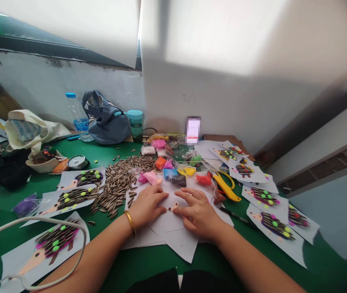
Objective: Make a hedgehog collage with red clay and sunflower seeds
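Note:
Under my hands lies white paper (181,244), printed with a partly hidden hedgehog whose small pinkish face (175,205) and dark nose show between them. My left hand (149,205) rests on the paper to the left of that face, fingers stretched out, a gold bangle at the wrist. My right hand (196,211) is spread over the hedgehog, and one fingertip touches the face. Neither hand visibly grips anything. Beyond the fingers sit bagged lumps of modelling clay: pink (152,177), blue (170,174), black (178,181) and red (203,180).
Striped sunflower seeds (118,183) are heaped left of the paper. Hedgehog pictures covered in seeds lie left (54,244) and right (273,224). Yellow scissors (226,186) and a black pen (234,214) are at right. A white cable (82,232) crosses the lower left.

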The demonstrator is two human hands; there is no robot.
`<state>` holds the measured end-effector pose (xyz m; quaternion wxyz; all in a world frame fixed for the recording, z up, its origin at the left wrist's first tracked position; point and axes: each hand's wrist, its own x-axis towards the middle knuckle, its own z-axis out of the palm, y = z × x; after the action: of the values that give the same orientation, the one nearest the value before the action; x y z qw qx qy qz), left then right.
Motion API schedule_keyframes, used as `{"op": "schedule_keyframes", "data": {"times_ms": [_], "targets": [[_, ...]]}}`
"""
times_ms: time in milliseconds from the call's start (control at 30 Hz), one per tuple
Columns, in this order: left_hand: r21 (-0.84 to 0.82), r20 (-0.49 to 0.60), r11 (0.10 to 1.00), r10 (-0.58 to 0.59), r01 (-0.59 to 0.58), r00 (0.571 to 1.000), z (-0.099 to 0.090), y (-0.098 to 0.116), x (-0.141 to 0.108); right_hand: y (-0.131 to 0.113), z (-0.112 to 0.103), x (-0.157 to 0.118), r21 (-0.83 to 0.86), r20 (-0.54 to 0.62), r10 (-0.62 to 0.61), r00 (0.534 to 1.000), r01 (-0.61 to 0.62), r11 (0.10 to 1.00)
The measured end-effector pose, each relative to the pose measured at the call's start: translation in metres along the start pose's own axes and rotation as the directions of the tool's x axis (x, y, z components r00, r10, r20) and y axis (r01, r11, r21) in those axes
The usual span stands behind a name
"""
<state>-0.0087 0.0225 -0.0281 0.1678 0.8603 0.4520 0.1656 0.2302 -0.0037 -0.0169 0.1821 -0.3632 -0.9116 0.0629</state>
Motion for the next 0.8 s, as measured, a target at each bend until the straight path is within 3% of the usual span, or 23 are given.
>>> {"op": "schedule_keyframes", "data": {"times_ms": [200, 433, 667, 800], "targets": [[-0.007, 0.005, 1.0, -0.004, 0.004, 1.0, -0.001, 0.0003, 0.0004, 0.0031, -0.0008, -0.0009, 0.002, -0.059, 0.009, 0.998, -0.009, 1.0], [0.004, -0.002, 1.0, 0.004, -0.004, 1.0, -0.0002, -0.0004, 0.0003, -0.0035, 0.0004, 0.0006, -0.023, 0.001, -0.048, 0.999, 0.048, 0.999], [-0.003, 0.007, 1.0, -0.002, 0.002, 1.0, -0.0012, 0.0006, 0.0009, 0.0012, -0.0015, -0.0002, 0.011, -0.057, -0.002, 0.998, 0.002, 1.0], [0.005, 0.006, 1.0, -0.007, 0.007, 1.0, -0.0006, 0.0005, 0.0005, 0.0009, -0.0014, -0.0004, 0.003, -0.022, -0.025, 0.999, 0.025, 1.0]]}}
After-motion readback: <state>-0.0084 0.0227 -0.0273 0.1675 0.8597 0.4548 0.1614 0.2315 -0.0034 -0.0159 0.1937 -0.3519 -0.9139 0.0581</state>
